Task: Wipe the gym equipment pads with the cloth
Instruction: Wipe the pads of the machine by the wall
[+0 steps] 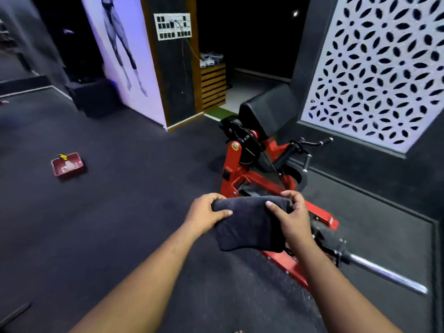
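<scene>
A folded dark navy terry cloth (248,224) hangs in the air at about six o'clock from the red steel-framed gym machine (236,169), held up by both hands in front of the person and touching no part of the machine. The left hand (204,213) pinches its upper left corner, thumb laid across the front face and fingers curled behind; the right hand (292,216) pinches the upper right corner the same way, thumb forward and fingertips hooked over the top edge. The cloth looks soft, light and limp, its lower edge sagging in a rounded curve, so it will drape and bunch rather than keep a shape; it is probably best gripped as a folded wad in one palm for firm strokes. The black angled vinyl arm pad (266,114) sits at twelve o'clock from the cloth, well apart, smooth and slightly glossy with rounded padded edges, likely slick under a damp wipe. A chrome bar (386,275) juts out at four o'clock, over dark speckled rubber flooring (120,212). A small red rectangular plastic tray (68,165) lies at nine o'clock.
</scene>
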Demonstrator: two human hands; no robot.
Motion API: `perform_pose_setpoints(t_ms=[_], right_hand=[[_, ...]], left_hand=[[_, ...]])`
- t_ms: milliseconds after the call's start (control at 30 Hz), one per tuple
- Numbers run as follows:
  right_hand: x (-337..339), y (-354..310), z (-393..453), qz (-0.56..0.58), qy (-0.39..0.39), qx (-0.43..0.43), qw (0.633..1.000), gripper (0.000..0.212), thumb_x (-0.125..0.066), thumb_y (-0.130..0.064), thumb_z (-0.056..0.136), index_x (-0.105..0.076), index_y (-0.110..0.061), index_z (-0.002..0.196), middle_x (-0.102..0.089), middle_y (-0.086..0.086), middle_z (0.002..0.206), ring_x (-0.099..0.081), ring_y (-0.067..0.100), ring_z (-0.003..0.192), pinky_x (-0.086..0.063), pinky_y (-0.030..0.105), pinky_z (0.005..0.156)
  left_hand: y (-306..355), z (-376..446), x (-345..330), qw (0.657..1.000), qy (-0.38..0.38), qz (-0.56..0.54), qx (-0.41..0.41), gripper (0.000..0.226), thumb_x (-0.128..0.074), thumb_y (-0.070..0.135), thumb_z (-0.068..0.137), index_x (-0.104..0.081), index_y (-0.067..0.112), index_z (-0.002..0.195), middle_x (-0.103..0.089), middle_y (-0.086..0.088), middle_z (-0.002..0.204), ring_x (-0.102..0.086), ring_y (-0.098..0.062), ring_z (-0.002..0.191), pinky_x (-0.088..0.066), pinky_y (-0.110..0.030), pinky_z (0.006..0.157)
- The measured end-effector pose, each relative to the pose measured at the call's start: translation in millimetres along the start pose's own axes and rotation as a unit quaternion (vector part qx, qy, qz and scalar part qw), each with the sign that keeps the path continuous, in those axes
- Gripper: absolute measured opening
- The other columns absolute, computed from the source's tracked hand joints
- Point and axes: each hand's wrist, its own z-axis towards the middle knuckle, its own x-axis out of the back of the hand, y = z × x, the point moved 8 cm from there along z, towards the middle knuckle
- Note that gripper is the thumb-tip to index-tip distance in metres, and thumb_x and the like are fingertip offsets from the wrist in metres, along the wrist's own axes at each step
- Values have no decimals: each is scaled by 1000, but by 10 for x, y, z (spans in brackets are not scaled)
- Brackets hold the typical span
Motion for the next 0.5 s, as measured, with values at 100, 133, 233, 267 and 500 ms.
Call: perform_pose_setpoints(t_ms=[100,133,233,267,500], right_hand=[[-303,18,673,9,-8,1,1000,43,-88,-15,79,-57,-17,109,-64,-2,98,-60,-5,81,-48,13,74],[-403,2,836,9,-16,4,1000,42,-88,-15,79,-58,-17,109,-65,-1,99,-61,-3,83,-49,14,76],[-863,-91,1494,27,-14,23,999,39,-86,-13,81,-59,-15,110,-66,-3,98,-62,-2,84,-50,16,78],[-1006,-137,1651,42,-7,25,999,39,-85,-11,82,-59,-14,111,-66,-4,96,-63,-5,82,-49,14,77],[-2392,36,2776,233,-53,-59,969,72,-90,-39,75,-55,-19,135,-73,5,112,-69,19,101,-56,38,94]], left_hand=[[-40,595,281,999,31,37,-15,20,-86,41,77,-67,35,83,-59,11,96,-58,-12,96,-49,-27,82],[-58,732,366,999,38,21,-20,19,-85,38,79,-67,33,85,-58,9,100,-57,-12,98,-48,-24,84],[-241,1269,602,990,46,-132,22,17,-78,36,89,-65,26,96,-66,4,106,-63,-10,95,-54,-29,84],[-292,1404,640,980,44,-188,40,16,-74,38,92,-64,27,97,-70,4,102,-65,-10,91,-56,-38,84],[-700,2775,1224,928,130,-348,41,30,-65,43,98,-59,15,109,-70,-1,106,-67,-12,98,-57,-41,94]])
